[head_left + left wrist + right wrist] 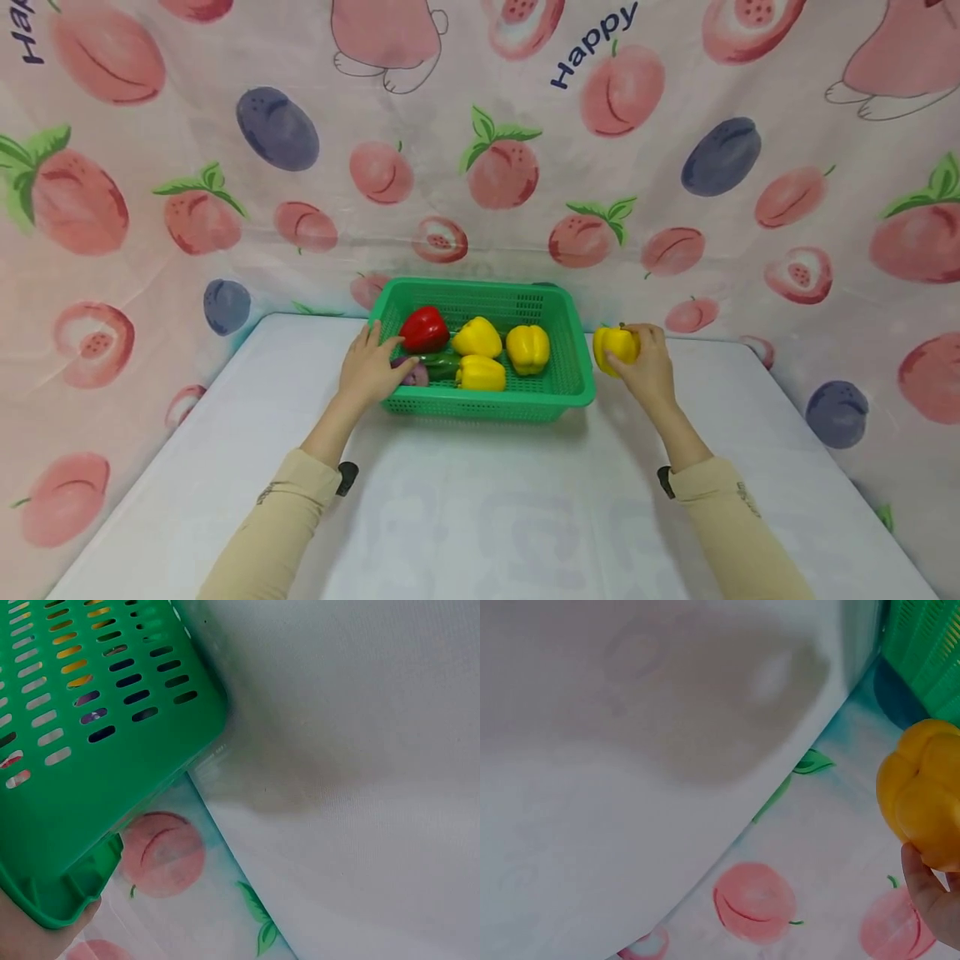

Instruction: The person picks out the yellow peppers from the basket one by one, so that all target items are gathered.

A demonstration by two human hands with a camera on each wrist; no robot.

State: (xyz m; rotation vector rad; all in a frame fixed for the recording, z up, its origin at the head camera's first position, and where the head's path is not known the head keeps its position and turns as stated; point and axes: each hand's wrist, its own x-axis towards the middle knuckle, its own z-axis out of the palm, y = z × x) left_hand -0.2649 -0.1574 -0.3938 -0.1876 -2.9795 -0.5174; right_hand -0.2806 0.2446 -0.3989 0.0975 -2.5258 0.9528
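A green plastic basket [480,402] holds a red bell pepper [425,330], several yellow bell peppers [528,348], a dark green vegetable [441,365] and a purple one [415,372], partly covered by my left hand. That left hand [369,367] grips the basket's left rim, thumb reaching over the inside. In the left wrist view, part of the hand [34,934] shows below the rim. Just beyond the basket's right side, my right hand [647,362] holds another yellow bell pepper [615,350] by its side, stem up. The right wrist view shows this pepper [922,791] from below, raised above the table.
The basket stands near the back edge of a white table [480,517]. Behind it hangs a pink cloth [450,108] printed with fruit, which also runs along both sides of the table. A dark patch [896,694] shows beside the basket in the right wrist view.
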